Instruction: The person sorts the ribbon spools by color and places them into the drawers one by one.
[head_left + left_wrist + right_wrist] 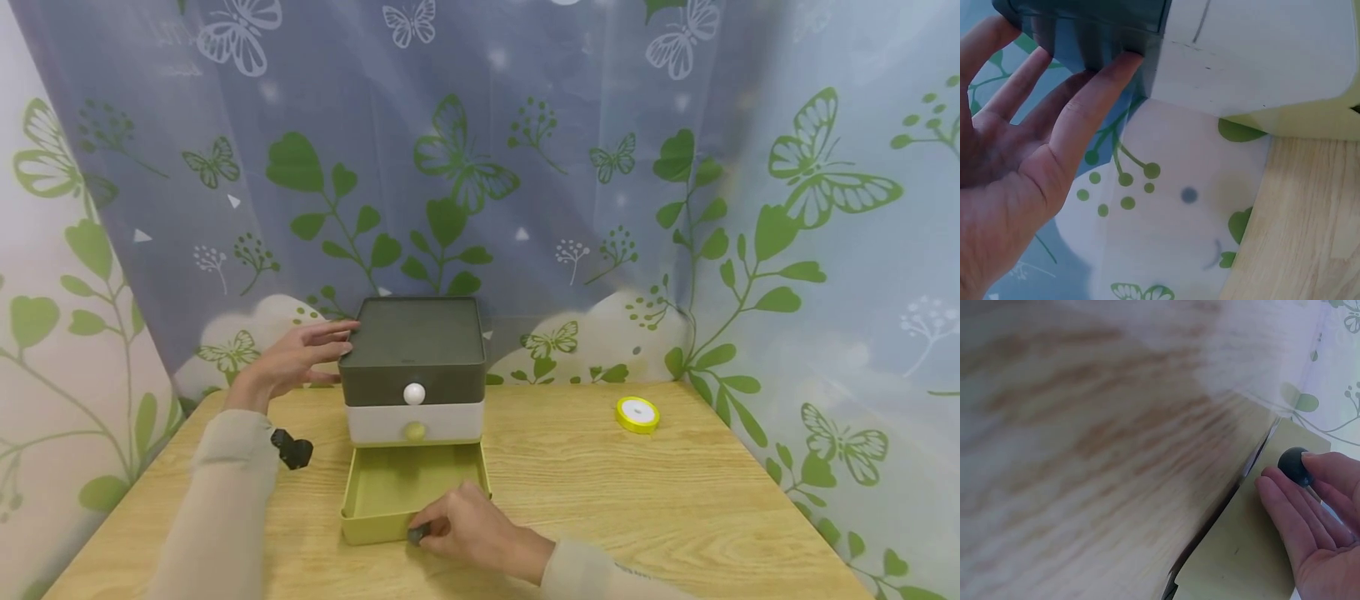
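A small three-tier drawer box stands on the table, with a dark grey top tier [418, 333], a white middle drawer [375, 423] and a yellow-green bottom drawer [375, 530]. The bottom drawer is pulled out, and its inside looks bare. My right hand [476, 529] pinches that drawer's dark round knob [1294, 466] between thumb and fingers. Against the left side of the top tier rest the extended fingertips of my left hand [1035, 150]. A white knob [414, 394] sits on the top tier, a yellow-green knob [415, 431] on the middle one.
On the wooden table [570, 500], a yellow-rimmed roll with a white centre [637, 414] lies to the right. A black device [292, 450] shows beside my left sleeve. Curtains with butterflies and leaves [465, 167] hang behind and at both sides.
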Motion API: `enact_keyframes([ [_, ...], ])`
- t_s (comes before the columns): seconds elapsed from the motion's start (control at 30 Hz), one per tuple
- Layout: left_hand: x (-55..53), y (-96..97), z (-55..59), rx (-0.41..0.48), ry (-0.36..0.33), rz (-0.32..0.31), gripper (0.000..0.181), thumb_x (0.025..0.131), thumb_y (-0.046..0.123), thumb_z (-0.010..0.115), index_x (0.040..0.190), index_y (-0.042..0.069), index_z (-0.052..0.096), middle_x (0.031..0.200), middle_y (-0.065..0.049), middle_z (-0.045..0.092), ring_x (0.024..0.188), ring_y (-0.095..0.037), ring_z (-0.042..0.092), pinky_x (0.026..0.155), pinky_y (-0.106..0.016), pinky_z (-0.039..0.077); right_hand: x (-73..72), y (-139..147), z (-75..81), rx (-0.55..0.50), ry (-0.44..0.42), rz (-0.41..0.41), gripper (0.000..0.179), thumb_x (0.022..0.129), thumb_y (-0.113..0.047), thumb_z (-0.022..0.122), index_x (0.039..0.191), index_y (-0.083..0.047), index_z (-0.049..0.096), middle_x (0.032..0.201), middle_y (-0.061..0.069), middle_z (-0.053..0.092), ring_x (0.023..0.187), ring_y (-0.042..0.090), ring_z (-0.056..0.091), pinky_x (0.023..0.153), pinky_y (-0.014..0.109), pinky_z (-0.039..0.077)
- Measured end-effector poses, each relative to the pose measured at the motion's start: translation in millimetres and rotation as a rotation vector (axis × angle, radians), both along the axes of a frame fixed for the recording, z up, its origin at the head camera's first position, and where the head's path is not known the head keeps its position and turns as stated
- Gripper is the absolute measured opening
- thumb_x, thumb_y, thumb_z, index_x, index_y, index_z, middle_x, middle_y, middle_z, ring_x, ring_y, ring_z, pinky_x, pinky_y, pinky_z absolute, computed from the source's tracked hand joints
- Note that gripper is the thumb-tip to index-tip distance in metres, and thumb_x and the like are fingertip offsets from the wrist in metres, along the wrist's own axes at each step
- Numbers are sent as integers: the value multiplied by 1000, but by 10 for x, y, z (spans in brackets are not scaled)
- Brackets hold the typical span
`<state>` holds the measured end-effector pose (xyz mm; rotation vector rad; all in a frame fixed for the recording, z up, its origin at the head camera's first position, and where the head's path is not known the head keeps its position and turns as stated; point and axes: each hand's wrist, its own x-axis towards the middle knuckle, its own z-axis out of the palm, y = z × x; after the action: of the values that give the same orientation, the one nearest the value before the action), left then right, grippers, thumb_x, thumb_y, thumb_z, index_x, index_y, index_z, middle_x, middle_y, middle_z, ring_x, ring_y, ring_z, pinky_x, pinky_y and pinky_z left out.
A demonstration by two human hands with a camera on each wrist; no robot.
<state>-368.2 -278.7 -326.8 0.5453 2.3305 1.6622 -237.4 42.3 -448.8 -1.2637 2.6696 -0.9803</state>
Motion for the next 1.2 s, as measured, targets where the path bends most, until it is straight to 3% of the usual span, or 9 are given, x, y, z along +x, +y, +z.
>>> enact_keyframes([
  [0.83,31,14,23,14,-16,-16,70,107,26,58,166,11,24,174,-18,10,159,-45,14,112,-65,46,177,35,-65,9,96,40,20,88,-1,79,107,-7,82,99,1,81,79,-11,69,68,-2,48],
  [1.2,-10,5,1,11,-22,-15,69,107,28,58,166,12,24,174,-18,10,159,-44,15,110,-58,51,219,24,-31,43,87,61,22,92,-1,75,111,-8,81,106,2,80,91,-6,71,71,-1,49],
])
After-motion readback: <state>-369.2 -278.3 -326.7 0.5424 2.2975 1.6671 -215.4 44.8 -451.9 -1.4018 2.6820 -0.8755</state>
